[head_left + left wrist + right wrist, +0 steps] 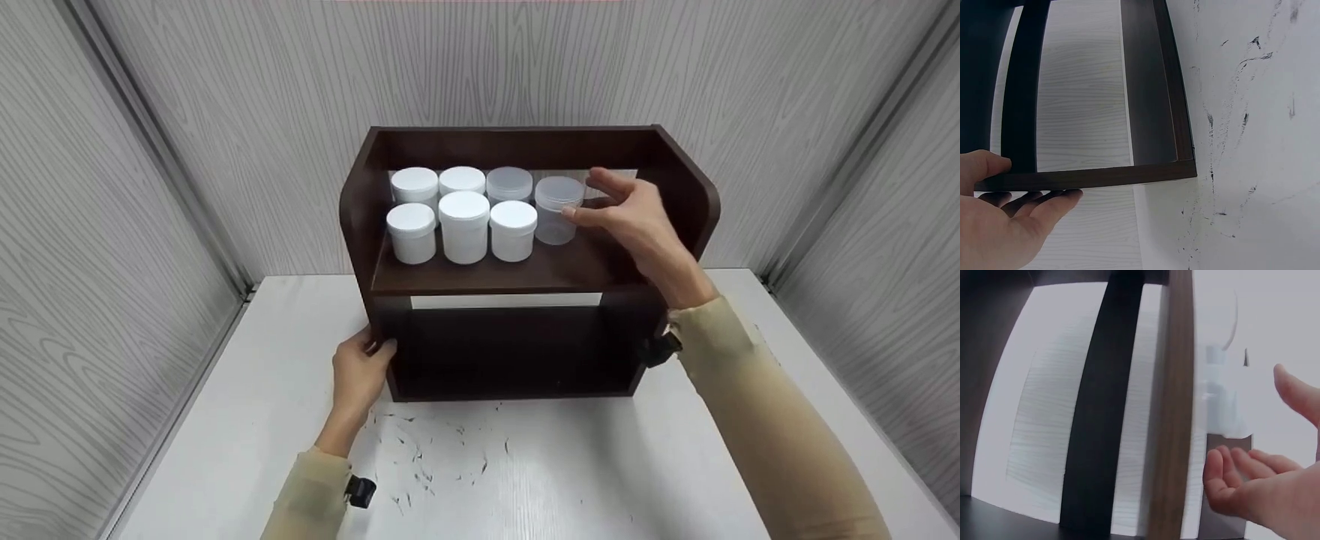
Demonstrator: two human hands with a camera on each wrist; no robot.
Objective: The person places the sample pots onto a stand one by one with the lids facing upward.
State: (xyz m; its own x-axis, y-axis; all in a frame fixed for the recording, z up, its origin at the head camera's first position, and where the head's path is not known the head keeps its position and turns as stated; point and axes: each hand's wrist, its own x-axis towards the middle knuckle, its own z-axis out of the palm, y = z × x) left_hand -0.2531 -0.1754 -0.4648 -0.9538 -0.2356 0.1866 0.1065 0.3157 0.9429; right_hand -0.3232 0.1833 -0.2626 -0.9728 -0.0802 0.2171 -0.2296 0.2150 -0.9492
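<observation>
A dark brown two-tier shelf [480,281] stands on the table. My left hand [361,375] grips the edge of its left side panel, the thumb on the inner face and the fingers outside, as the left wrist view shows. On the upper board, my right hand [637,217] is at the right side of a translucent lidded jar [556,225]. Its thumb overlaps that jar in the head view; contact is unclear. In the right wrist view the thumb and the loosely bent fingers [1252,467] are spread apart, and the jar behind looks washed out.
Several white lidded jars [464,232] and a second translucent-lidded jar [509,182] stand in two rows left of the right hand. The lower compartment [510,352] lies below. Dark scuffs mark the white table [525,472]. Grey wood-patterned panels [517,60] enclose the space.
</observation>
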